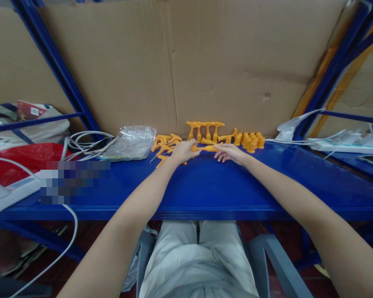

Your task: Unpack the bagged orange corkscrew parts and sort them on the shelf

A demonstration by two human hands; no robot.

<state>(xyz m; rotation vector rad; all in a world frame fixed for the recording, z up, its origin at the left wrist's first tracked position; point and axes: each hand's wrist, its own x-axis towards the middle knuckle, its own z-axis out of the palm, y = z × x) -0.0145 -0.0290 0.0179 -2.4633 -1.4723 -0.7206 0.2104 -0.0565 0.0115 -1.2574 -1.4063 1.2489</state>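
Between my two hands, just above the blue tabletop, an orange corkscrew (pixel 209 148) lies sideways. My left hand (pixel 184 151) is closed around its handle end. The fingers of my right hand (pixel 229 152) pinch the orange sleeve at the other end. Beside my left hand is a loose pile of orange corkscrew handles (pixel 164 142), some with bare metal spirals showing. Behind my hands, several T-shaped corkscrews (pixel 207 130) stand upright in a row. Right of them a cluster of orange sleeves (pixel 251 140) stands on end, with a few orange pieces lying between.
A cardboard sheet (pixel 205 62) walls off the back of the blue table (pixel 217 186). To the left lie clear plastic bags (pixel 132 142), white cables (pixel 90 138) and a red bag (pixel 25 165). A power strip (pixel 345 142) is at the right, beyond a blue post (pixel 332 74).
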